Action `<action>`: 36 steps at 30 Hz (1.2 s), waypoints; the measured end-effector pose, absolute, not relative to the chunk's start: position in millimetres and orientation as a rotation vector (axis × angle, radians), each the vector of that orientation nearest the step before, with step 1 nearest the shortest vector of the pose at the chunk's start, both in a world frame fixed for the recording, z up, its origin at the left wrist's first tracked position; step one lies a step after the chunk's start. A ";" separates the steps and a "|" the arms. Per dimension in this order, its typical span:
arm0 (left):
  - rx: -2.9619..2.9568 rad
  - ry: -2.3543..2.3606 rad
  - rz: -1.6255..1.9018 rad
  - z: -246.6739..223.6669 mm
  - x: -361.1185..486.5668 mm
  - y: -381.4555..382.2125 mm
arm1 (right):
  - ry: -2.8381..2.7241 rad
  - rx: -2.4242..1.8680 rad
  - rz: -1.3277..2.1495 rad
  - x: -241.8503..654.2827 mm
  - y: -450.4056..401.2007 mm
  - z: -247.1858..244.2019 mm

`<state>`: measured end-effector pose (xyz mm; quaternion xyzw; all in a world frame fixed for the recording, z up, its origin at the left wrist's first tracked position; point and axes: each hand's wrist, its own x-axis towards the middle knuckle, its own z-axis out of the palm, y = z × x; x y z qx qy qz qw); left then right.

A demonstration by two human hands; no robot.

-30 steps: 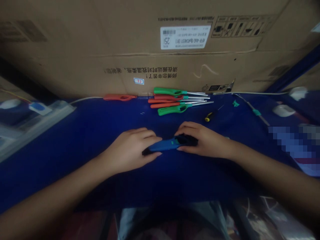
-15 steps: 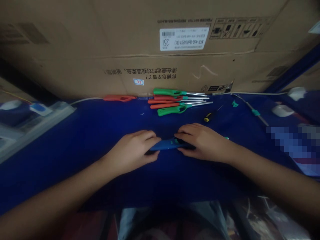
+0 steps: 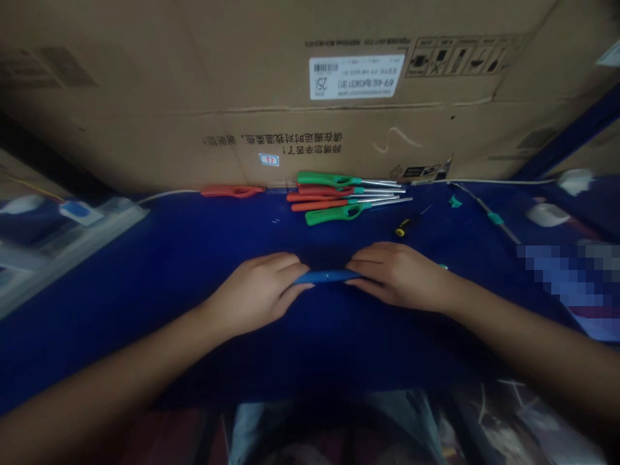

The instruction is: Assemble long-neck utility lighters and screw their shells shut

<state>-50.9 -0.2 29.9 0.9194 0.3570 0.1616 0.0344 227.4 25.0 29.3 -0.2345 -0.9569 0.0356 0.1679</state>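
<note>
A blue lighter handle (image 3: 327, 276), long and narrow, spans the gap between my two hands over the blue tabletop (image 3: 310, 349). Its left end is pinched by my left hand (image 3: 259, 284), thumb below and fingers above. My right hand (image 3: 400, 276) is closed around the other end in the same way. The narrow edge of the handle faces me, and both ends are covered by fingers. A small green tip (image 3: 443, 266) shows just behind my right wrist; what it belongs to is hidden.
Several long-nosed lighters (image 3: 334, 215), green and red, lie at the back against a cardboard wall (image 3: 169, 129). A red lighter handle (image 3: 231, 191) lies left of them. To the right are a small screwdriver (image 3: 401, 230), a metal rod (image 3: 495, 217) and a turquoise scrap (image 3: 454, 201).
The blue lighter handle has turned in my hands: its broader side with green bits showed before, its narrow edge shows now. Fingers of both hands have shifted slightly. The other things stay put.
</note>
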 end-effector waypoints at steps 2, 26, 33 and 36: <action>2.829 1.121 0.516 30.3 -51.3 0.8 | -2.708 -0.733 0.198 228.6 27.4 31.6; 1.349 1.134 0.491 27.3 -37.1 10.0 | -2.671 -0.757 -0.098 221.6 20.4 39.0; 2.145 1.020 0.580 33.0 -43.1 1.3 | -2.614 -0.684 0.056 213.8 5.5 42.1; 2.546 0.901 0.506 27.4 -45.5 -1.1 | -2.655 -0.581 0.135 214.3 3.9 42.4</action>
